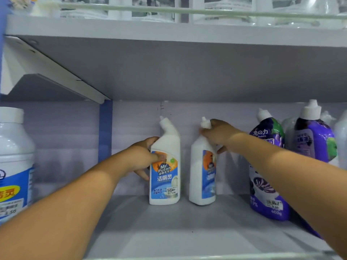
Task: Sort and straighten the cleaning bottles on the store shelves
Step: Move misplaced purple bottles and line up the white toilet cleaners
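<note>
Two white angled-neck toilet-cleaner bottles with blue and orange labels stand upright near the back of the shelf [169,228]. My left hand [144,156] grips the left bottle [166,177] from its left side, thumb across the label. My right hand [216,134] holds the right bottle [201,175] around its neck, just below the white cap. That bottle's label faces partly sideways. A small gap separates the two bottles.
Purple cleaner bottles [266,166] [313,139] with white caps stand at the right. A large white and blue jug [15,162] stands at the left edge. A shelf board [169,32] hangs overhead with a white bracket [52,68] at the left.
</note>
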Available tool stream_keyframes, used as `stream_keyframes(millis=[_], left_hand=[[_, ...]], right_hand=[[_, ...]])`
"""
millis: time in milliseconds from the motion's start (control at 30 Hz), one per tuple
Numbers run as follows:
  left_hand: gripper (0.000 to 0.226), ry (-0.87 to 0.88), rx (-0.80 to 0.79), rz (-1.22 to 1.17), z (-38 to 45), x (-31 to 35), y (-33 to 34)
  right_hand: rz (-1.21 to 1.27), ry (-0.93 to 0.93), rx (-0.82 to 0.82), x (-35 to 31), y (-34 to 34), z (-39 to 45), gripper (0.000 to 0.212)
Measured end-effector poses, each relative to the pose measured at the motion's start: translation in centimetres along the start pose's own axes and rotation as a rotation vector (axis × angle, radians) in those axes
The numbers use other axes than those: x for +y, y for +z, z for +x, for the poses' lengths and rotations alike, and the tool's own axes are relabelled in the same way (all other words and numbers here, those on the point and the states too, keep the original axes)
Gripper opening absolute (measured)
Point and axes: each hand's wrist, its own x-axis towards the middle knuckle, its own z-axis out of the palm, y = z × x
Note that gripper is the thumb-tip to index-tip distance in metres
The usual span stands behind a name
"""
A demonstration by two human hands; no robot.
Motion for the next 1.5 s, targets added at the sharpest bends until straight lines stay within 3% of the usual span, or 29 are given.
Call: stream_keyframes(millis=[133, 500, 700, 800, 933, 1100, 1400, 1500], left_hand=[[0.049, 0.01, 0.008, -0.004, 0.4, -0.2, 0.3], [0.047, 0.0, 0.047, 0.009, 0.9, -0.4, 0.6], [0.054, -0.024, 0.046, 0.045, 0.2, -0.1, 1.1], [0.057, -0.026, 0.049, 0.054, -0.2, 0.1, 1.0], [0.056, -0.026, 0.042, 0.049, -0.1, 0.0, 1.0], [0.054, -0.021, 0.035, 0.054, 0.1, 0.0, 1.0], [0.065, -0.043, 0.075, 0.079, -0.6, 0.3, 1.2], [0.078, -0.078, 0.219, 0.22, -1.5, 1.5, 0.8]], right_hand=[[-0.271, -0.137, 0.229, -1.1, 3.4, 1.0, 0.036], [-0.447, -0.156, 0.241, -0.5, 5.0, 3.8, 0.046], [-0.441, -0.115, 0.337, -0.4, 5.6, 3.3, 0.048], [-0.535, -0.131, 0.289, -0.7, 5.0, 3.2, 0.046], [-0.377, -0.184, 0.14, -0.3, 3.0, 3.7, 0.039], [-0.51, -0.225, 0.285, 0.0, 4.3, 3.4, 0.043], [-0.437, -0.095, 0.096, -1.1, 2.0, -1.7, 0.059], [-0.458, -0.185, 0.146, -1.1, -0.4, -6.6, 0.055]])
